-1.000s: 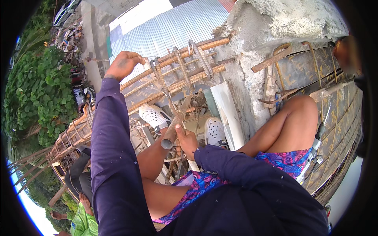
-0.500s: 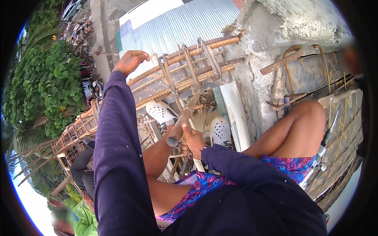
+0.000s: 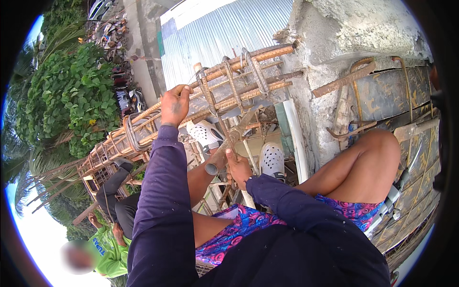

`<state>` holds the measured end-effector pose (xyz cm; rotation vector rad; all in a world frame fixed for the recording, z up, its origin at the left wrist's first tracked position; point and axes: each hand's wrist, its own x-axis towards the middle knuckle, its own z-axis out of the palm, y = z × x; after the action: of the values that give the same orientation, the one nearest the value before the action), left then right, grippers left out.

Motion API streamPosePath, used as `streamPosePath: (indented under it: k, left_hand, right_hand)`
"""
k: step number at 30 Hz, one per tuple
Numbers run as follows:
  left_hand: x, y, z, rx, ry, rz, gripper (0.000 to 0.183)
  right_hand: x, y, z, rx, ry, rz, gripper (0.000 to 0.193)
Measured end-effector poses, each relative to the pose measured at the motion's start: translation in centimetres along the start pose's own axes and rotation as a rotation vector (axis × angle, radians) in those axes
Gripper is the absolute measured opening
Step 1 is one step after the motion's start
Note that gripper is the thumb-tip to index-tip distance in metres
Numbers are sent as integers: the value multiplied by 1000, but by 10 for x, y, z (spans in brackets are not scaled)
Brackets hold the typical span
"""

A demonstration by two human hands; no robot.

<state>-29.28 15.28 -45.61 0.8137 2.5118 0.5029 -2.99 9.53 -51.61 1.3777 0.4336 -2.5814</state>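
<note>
My left hand is at the near side of a horizontal rebar cage, thumb and fingertips pinched together by its upper bars. Whatever is between the fingertips is too small to tell. Lower down, my right hand is closed round what looks like a thin rusty rod, thumb uppermost. Its lower end is hidden in my fist. Right beside this hand is the open end of a rusty metal pipe, which slants away under the cage. Bent steel stirrups loop round the bars ahead.
Rough concrete meets the cage at the right, near metal panels. My white clogs are among poles below. At the left, a person in a green top sits by the cage. Corrugated roofing lies beyond.
My left hand has come down and to the right, from above the bars onto the cage's near side, its fingertips drawn together. My right hand keeps its grip beside the pipe. The view has shifted slightly.
</note>
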Motion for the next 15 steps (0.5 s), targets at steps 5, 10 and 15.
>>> streamPosePath:
  k: [5,10,15]
  left_hand:
    - [25,17,-8,-64,32,-8,29]
    - [42,38,-26,279,-113,139,29]
    - [88,55,-55,421,-509,-30,30]
  right_hand:
    - [-3,1,12,693,-106,342,51]
    - [-44,8,-9,315,193,350,49]
    - [-135,-28,-50,-139,89,218,52]
